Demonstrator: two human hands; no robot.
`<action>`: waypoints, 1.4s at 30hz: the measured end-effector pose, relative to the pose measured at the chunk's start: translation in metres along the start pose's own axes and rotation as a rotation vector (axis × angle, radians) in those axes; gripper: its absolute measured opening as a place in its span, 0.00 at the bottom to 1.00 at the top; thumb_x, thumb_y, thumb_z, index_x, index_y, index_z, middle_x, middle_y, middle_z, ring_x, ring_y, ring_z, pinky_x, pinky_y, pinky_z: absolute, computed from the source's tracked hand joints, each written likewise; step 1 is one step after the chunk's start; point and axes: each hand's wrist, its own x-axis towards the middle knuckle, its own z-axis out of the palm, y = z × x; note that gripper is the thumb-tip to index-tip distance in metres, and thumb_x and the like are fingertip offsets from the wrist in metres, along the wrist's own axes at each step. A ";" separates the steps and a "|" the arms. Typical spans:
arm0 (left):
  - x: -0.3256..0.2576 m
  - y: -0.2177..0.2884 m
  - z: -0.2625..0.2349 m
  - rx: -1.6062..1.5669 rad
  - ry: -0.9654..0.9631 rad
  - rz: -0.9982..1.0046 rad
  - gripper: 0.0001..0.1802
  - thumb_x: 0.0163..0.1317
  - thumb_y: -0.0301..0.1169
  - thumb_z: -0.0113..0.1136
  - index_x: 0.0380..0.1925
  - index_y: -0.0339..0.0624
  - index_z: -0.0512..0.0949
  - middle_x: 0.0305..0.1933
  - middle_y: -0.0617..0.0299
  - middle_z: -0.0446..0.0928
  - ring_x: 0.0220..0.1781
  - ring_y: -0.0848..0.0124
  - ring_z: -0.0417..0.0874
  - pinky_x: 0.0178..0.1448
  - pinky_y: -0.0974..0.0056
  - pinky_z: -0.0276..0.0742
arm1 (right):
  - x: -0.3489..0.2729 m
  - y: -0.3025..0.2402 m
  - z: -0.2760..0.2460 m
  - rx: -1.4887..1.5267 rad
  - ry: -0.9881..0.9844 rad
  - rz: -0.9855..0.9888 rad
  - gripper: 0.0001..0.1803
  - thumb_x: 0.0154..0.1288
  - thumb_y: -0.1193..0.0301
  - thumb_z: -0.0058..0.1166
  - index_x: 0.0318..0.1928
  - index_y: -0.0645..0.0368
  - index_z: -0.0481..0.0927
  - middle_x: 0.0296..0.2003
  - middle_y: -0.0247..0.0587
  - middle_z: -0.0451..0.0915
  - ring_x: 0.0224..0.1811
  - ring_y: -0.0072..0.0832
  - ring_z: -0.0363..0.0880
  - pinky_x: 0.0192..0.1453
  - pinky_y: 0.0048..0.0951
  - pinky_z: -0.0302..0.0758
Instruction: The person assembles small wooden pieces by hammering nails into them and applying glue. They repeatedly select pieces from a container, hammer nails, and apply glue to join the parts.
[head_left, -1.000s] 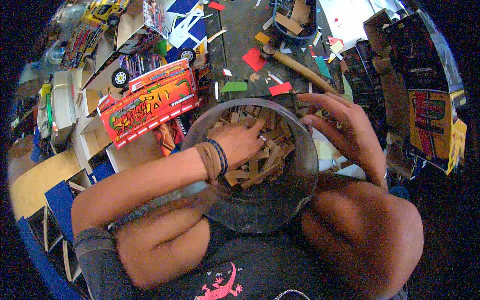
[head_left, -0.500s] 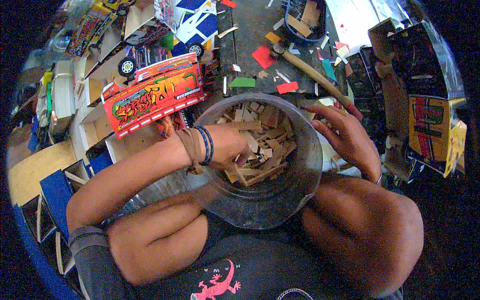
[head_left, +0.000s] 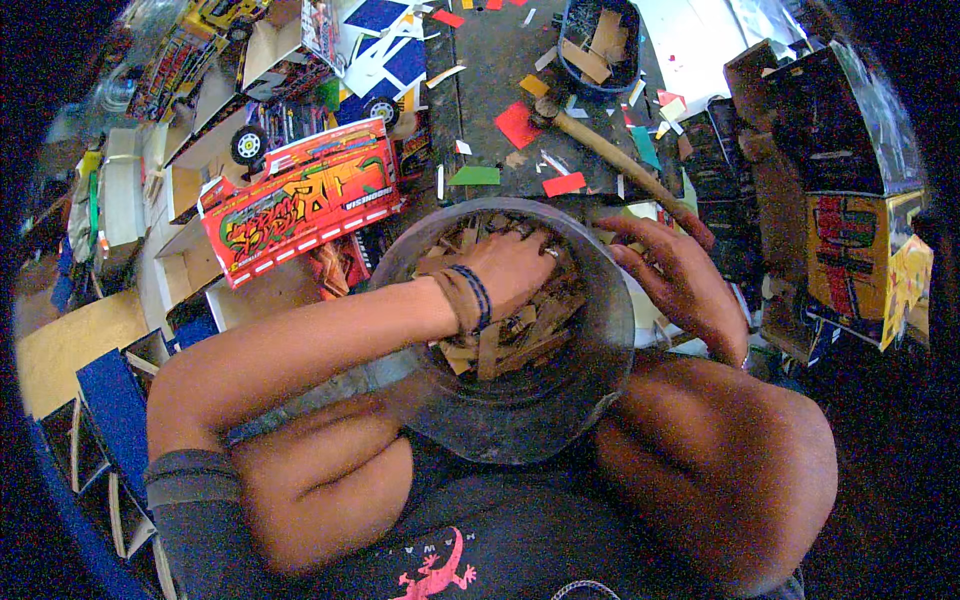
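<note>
A round, greyish see-through bucket (head_left: 500, 425) stands between my knees, holding many small wood offcuts (head_left: 535, 335). Inside it, my left hand (head_left: 508, 268) lies palm down over the scraps with its fingers spread. Its fingertips touch the pile, and the palm side is hidden. My right hand (head_left: 690, 275) is at the bucket's right rim, fingers apart and slightly bent, holding nothing that I can see. Just beyond that hand lies a hammer (head_left: 620, 155) with a long wooden handle, its grip end close to the knuckles.
To the left, a red printed toy-truck body (head_left: 310, 205) leans among wheels and wooden box parts. A dark blue tray (head_left: 600, 45) with wood pieces sits at the far side. Coloured paper scraps (head_left: 475, 176) litter the dark board. A yellow and black truck body (head_left: 850, 255) stands at right.
My left hand has moved right and farther into the bucket, its fingers going from bent to spread over the scraps. My right hand stays at the rim. The whole view has shifted slightly.
</note>
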 end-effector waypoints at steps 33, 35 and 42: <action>-0.059 -0.019 -0.054 -1.080 -0.109 -0.046 0.25 0.64 0.33 0.70 0.60 0.38 0.77 0.55 0.56 0.82 0.57 0.69 0.82 0.63 0.62 0.78 | 0.000 -0.019 -0.011 0.096 0.154 -0.123 0.15 0.73 0.66 0.59 0.54 0.60 0.84 0.48 0.46 0.87 0.50 0.39 0.86 0.55 0.36 0.80; -0.071 -0.013 -0.063 -1.154 -0.088 -0.019 0.25 0.64 0.33 0.71 0.59 0.37 0.77 0.56 0.57 0.81 0.57 0.70 0.81 0.63 0.63 0.77 | 0.004 -0.030 -0.020 0.029 0.167 -0.128 0.13 0.71 0.69 0.61 0.53 0.59 0.85 0.47 0.44 0.87 0.49 0.35 0.87 0.53 0.36 0.81; -0.105 0.006 -0.080 -1.464 -0.106 -0.182 0.28 0.63 0.31 0.73 0.62 0.40 0.75 0.57 0.61 0.81 0.57 0.72 0.82 0.63 0.64 0.78 | 0.025 -0.077 -0.037 0.101 -0.219 -0.465 0.18 0.65 0.67 0.67 0.53 0.60 0.83 0.40 0.43 0.87 0.44 0.34 0.88 0.46 0.35 0.80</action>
